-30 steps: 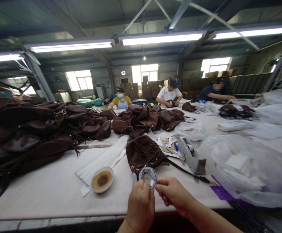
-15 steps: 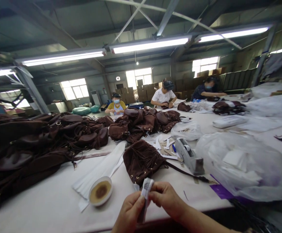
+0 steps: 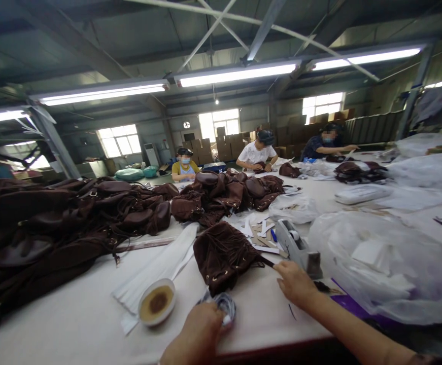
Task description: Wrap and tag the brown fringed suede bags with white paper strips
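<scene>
A brown fringed bag [image 3: 223, 253] with gold eyelets lies on the white table [image 3: 91, 309] in front of me. My right hand [image 3: 295, 284] is closed on the bag's dark strap, to the right of the bag. Just below the bag, my left hand [image 3: 201, 324] is closed around a pale, coiled bundle [image 3: 226, 306], whose make-up is blurred. Left of that hand stands a white bowl [image 3: 157, 302] with yellowish contents and a dark brown centre. Folded white strips [image 3: 160, 268] lie behind the bowl.
Piles of brown bags [image 3: 64, 218] cover the left and middle. A tape dispenser [image 3: 293, 243], paper scraps [image 3: 261, 233] and a large clear plastic bag [image 3: 384, 268] stand to the right. Across the table, several people work, one in a white shirt [image 3: 257, 153].
My right hand has left the pale bundle, moved up and right, and taken hold of the strap. My left hand has shifted slightly left and turned over, still with the bundle.
</scene>
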A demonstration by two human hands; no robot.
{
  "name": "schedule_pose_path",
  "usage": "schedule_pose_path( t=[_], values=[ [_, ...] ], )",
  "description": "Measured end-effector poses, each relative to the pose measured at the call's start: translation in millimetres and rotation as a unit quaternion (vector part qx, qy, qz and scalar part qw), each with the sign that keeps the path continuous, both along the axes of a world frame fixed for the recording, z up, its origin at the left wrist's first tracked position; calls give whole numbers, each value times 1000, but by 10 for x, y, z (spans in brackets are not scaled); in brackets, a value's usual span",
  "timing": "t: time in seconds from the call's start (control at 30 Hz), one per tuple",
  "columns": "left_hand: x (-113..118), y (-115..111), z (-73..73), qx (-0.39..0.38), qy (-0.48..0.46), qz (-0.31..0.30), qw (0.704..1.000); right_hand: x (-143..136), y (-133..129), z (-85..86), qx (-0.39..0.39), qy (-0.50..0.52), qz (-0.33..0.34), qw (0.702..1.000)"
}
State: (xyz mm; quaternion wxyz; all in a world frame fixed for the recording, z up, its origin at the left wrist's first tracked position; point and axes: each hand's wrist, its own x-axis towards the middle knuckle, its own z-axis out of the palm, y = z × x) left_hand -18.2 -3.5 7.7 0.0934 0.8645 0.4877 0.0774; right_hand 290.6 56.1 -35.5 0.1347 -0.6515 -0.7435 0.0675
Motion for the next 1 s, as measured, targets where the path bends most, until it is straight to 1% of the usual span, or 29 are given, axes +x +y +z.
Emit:
schedule_pose_path(
  t=[0.1,0.23,0.3,0.4,0.43,0.5,0.57,0.63,0.7,0.73,0.8,0.87,0.9,0.93,0.97,1.0],
  values=[
    [-73,172,-4,-6,51,47,998,136,165,11,-40,-45,-35,998],
    [-141,453,-5,-55,19,74,996,52,215,86,-52,-47,-32,997],
    [-140,617,-11,-63,31,108,992,-43,170,135,-44,-41,-21,998],
    [-90,847,-17,-35,85,184,979,-210,8,158,-40,-19,4,999],
    [-68,903,-16,-27,98,199,975,-263,-64,146,-50,-4,14,999],
    [-28,962,-8,-18,109,202,973,-348,-209,105,-84,25,30,996],
    [-6,948,13,-22,111,187,976,-388,-318,77,-129,18,37,991],
    [2,876,49,-24,110,166,980,-398,-346,101,-149,-25,38,988],
    [18,773,94,-25,107,150,983,-420,-265,191,-112,-38,41,992],
    [37,719,114,-23,107,147,983,-452,-183,253,-79,-19,42,996],
    [106,613,135,0,94,154,984,-577,43,384,-19,53,30,998],
    [212,524,114,37,29,158,986,-771,303,488,-2,103,2,995],
    [270,489,85,47,-25,154,987,-879,422,523,2,106,-11,994],
    [326,464,46,40,-91,148,984,-983,523,546,5,103,-16,995],
    [375,448,-1,2,-170,147,974,-1077,599,559,9,95,-14,995],
    [414,443,-51,-60,-249,154,954,-1153,645,563,16,87,-4,996]
  ],
)
